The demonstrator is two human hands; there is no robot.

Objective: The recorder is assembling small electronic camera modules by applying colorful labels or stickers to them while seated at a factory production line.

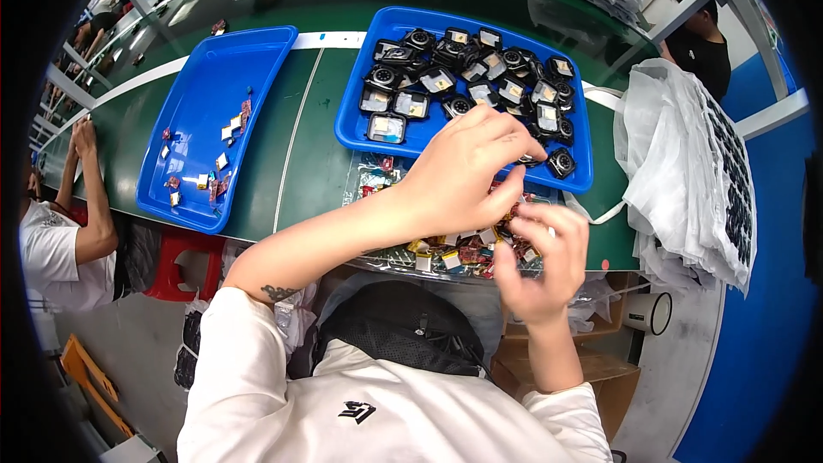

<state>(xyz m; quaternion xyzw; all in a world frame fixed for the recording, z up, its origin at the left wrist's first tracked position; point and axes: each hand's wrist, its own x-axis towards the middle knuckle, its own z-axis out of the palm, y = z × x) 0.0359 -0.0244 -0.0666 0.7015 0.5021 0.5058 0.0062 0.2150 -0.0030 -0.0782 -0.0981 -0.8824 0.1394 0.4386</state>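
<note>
Step in hand, judged from the frame: picking small parts out of a clear bag (403, 250) of mixed red, gold and silver pieces lying at the near edge of the green counter (317, 120), approx. in front of the person's chest. To do it well, pinch one piece at a time w/ fingertips only, keep the bag flat so pieces don't spill over the counter edge, and keep the wrist low so the blue tray (364, 111) of black round-lens modules and square units behind isn't knocked. Left hand (459, 176) was palm-down, forearm crossing diagonally from lower left, fingers curled and bunched over the bag's far side and the tray's near rim; whether it gripped a piece could not be told, as the fingertips were hidden. Right hand (542, 261) was raised from below, wrist bent back, fingers (549, 223) half-closed around some pieces at the bag's right end; exact hold unclear. The 2 hands were near touching. A second blue tray (201, 90), w/ a few scattered small pieces, sat well apart to the left. White bags (686, 171) hung to the right.
</note>
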